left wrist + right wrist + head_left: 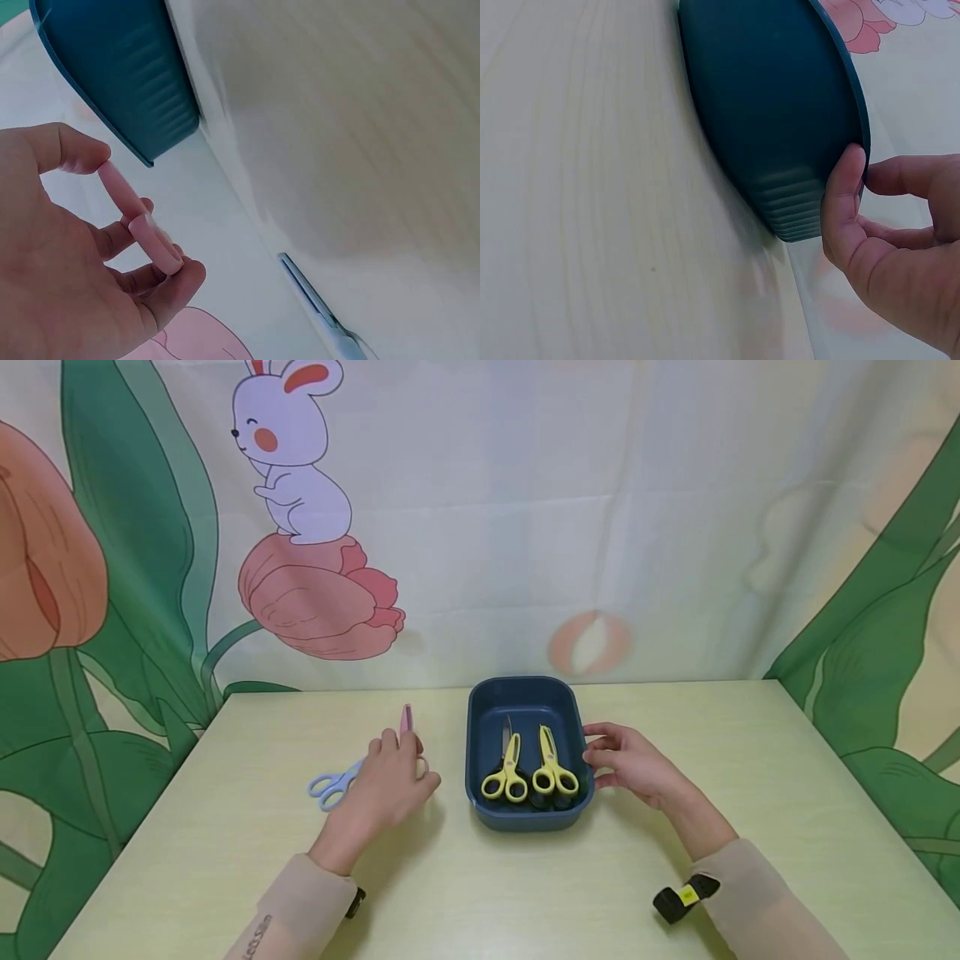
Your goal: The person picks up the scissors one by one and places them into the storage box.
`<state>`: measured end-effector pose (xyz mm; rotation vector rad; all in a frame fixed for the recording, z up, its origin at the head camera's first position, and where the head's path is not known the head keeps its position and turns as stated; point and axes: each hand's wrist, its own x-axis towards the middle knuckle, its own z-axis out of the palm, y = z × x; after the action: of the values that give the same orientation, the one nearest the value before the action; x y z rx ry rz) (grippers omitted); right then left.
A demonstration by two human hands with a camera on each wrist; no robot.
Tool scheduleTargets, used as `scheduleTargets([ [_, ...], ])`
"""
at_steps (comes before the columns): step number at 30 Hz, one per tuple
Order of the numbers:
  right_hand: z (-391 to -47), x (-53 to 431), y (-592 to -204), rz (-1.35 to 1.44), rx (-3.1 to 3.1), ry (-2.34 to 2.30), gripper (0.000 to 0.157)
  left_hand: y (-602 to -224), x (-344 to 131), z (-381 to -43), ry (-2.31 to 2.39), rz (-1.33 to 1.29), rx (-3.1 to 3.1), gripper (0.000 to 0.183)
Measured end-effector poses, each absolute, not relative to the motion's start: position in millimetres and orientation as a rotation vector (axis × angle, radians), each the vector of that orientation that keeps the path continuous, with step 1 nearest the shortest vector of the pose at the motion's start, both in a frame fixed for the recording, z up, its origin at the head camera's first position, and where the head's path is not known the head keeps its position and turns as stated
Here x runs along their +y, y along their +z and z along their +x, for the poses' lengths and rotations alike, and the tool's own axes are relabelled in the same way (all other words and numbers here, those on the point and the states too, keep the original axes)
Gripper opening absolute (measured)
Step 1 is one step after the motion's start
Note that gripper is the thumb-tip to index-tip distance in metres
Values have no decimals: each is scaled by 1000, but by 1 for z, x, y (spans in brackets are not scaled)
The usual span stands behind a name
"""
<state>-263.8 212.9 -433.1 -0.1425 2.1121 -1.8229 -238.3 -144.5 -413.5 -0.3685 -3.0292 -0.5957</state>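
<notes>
My left hand (392, 781) holds pink scissors (407, 718) above the table, the blades pointing away; in the left wrist view the pink handle loops (156, 246) sit between thumb and fingers. Blue scissors (322, 787) lie beside that hand, partly hidden by it. My right hand (633, 764) holds the right side of a dark blue bin (525, 820), thumb and fingertips at its rim, as the right wrist view shows. Inside the bin lie two yellow-handled scissors (512, 768) (553, 764), with black handles partly hidden under them.
The pale wooden table (525, 893) ends at a curtain (487, 527) printed with a rabbit and tulips. A black strap (686, 897) is around the right wrist, and another (356, 903) around the left.
</notes>
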Motion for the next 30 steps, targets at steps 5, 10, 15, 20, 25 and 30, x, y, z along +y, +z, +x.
scheduleTargets([
  [5,-264,213,-433,-139,2108,-1824,51,-410,-136,-237,-589,-405,-2988,38],
  [10,-264,213,-433,-136,2103,-1826,51,-407,-126,-236,-586,-450,-2947,35],
  [15,-264,213,-433,-137,2109,-1822,51,-401,-115,-236,-578,-458,-2941,36],
  [20,-263,213,-433,-154,2117,-1812,51,-395,-102,-236,-581,-486,-2972,38],
  [25,-263,213,-432,-170,2104,-1815,52,-392,-91,-234,-560,-535,-2980,37],
  [30,-263,213,-431,-169,2111,-1808,52,-390,-78,-231,-505,-630,-2986,36],
])
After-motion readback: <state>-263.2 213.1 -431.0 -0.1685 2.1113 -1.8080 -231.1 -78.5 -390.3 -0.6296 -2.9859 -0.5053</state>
